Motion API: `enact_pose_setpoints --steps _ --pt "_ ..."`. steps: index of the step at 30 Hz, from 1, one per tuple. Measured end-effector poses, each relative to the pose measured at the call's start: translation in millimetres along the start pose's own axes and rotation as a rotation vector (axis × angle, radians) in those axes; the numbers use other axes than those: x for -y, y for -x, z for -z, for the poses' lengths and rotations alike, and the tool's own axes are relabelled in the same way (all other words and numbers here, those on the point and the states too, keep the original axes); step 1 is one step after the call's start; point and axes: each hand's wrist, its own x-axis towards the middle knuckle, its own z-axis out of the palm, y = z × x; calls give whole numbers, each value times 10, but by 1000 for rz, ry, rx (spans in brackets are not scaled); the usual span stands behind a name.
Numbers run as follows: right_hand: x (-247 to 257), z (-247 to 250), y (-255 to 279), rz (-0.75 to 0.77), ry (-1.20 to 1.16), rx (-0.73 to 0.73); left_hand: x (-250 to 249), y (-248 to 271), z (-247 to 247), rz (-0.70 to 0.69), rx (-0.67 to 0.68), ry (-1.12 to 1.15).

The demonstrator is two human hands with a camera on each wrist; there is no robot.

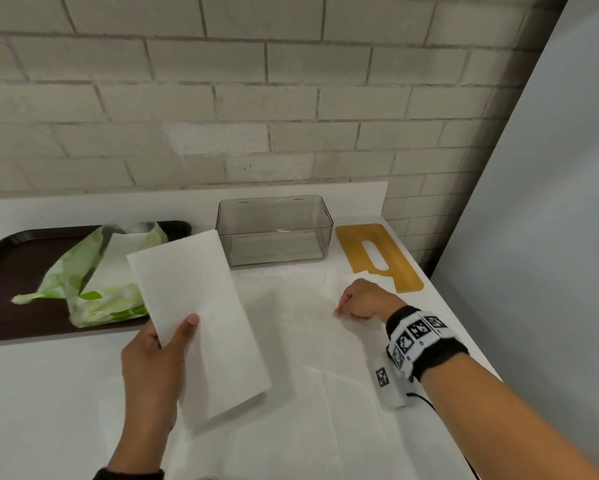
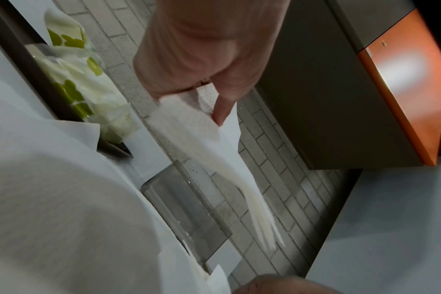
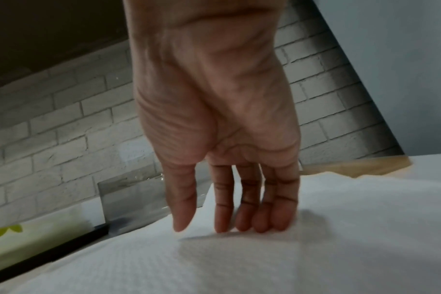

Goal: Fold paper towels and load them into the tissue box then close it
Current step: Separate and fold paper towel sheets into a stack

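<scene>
The dark tray [image 1: 0, 268] sits at the far left, well apart from both hands, and carries the opened green-and-white towel pack [image 1: 93, 289]; this keeps the supply beside the left hand's working zone. No wording on the pack is readable.

The left hand [image 1: 152, 362] holds the folded paper towel [image 1: 201, 317] raised off the tabletop [image 1: 48, 403]. The thumb lies on the top face and the fingers curl beneath the near edge, a pinch that probably keeps the fold from springing open.

Beyond the fingers, the clear tissue box [image 1: 274, 230] stands open against the wall, nothing visible inside, ready for loading. It bears no label.

Flat paper towels [image 1: 291, 313] are spread between the hands. The right hand [image 1: 360, 301] rests its relaxed fingertips [image 3: 239, 224] on one sheet, holding nothing, apparently pinning it.

The wooden lid [image 1: 377, 258] with its slot lies just beyond the right hand, set aside until closing. The wrist band shows coded square markers only, no text.
</scene>
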Motion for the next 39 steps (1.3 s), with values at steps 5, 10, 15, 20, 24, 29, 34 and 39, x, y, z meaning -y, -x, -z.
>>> enact_pose_setpoints --steps 5,10,15,20,24,29,34,39 --pt "270 -54 14 2 191 -61 84 39 12 40 24 -5" --pt "580 -233 -27 -45 330 -64 111 100 -8 43 51 -22" --pt "769 -396 -53 -61 338 -90 105 162 -10 41 89 -29" --pt "721 -392 -49 -109 62 -260 141 184 17 48 118 -40" --pt "689 -53 168 -19 151 -339 132 146 36 44 134 -45" --pt "474 312 836 502 -411 -483 106 85 -53 51 139 -29" --pt "435 71 1257 700 -1282 16 83 95 -221 30 190 -41" --pt "544 -419 1044 706 -1051 131 -35 205 -351 107 330 -8"
